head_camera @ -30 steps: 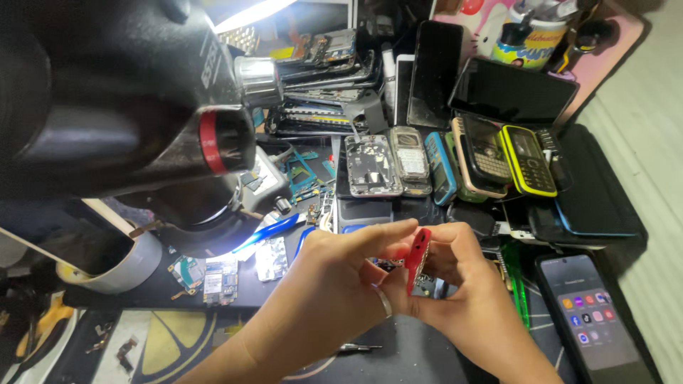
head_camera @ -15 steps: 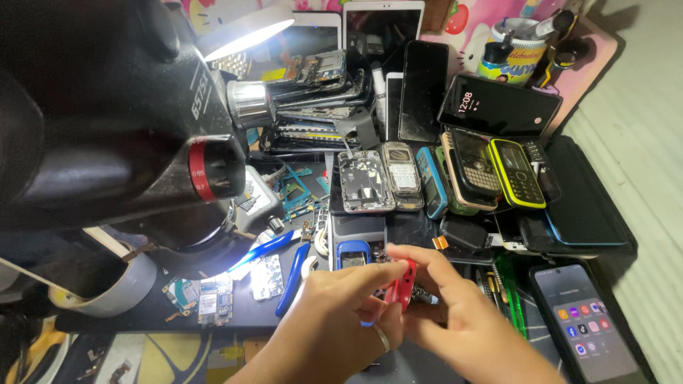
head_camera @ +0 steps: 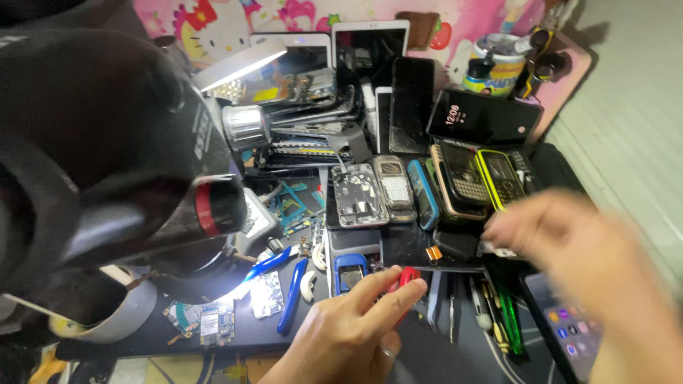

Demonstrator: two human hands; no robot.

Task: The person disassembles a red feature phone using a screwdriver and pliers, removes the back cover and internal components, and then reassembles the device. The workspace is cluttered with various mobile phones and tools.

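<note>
Now the hands have split; a second ago both pinched the small red part together low over the bench, and the right hand (head_camera: 569, 249) has since come away, blurred, out over the row of old phones; its grip cannot be told, fingers seem loosely spread, nothing clearly in them.

Left hand (head_camera: 356, 331) keeps the red part (head_camera: 407, 279); held at the fingertips between thumb and forefinger, a narrow pinch, ring showing on one finger; part sits just above the dark mat, beside the blue phone shell (head_camera: 350, 272).

View has also lifted since the earlier frames; more of the back wall, tablets (head_camera: 370, 43) and cup of tools (head_camera: 501, 67) now show.

Nearest the right hand: yellow-edged keypad phone (head_camera: 501, 178), the wider keypad phone (head_camera: 459, 181) next to it, a small orange tab (head_camera: 433, 253) on the dark slab below; touchscreen phone (head_camera: 569, 327), lit, lies under the wrist.

Left of the work: blue-handled tweezers (head_camera: 292, 299), small circuit boards (head_camera: 267, 293), tape roll (head_camera: 114, 320); big black microscope body (head_camera: 107, 163) with red ring fills the left of the view, lamp spot under it.

Judgement: two-handed work on the red part has paused; one hand holds it in place while the other goes among the phones, so the part stays where it was, unfinished.
</note>
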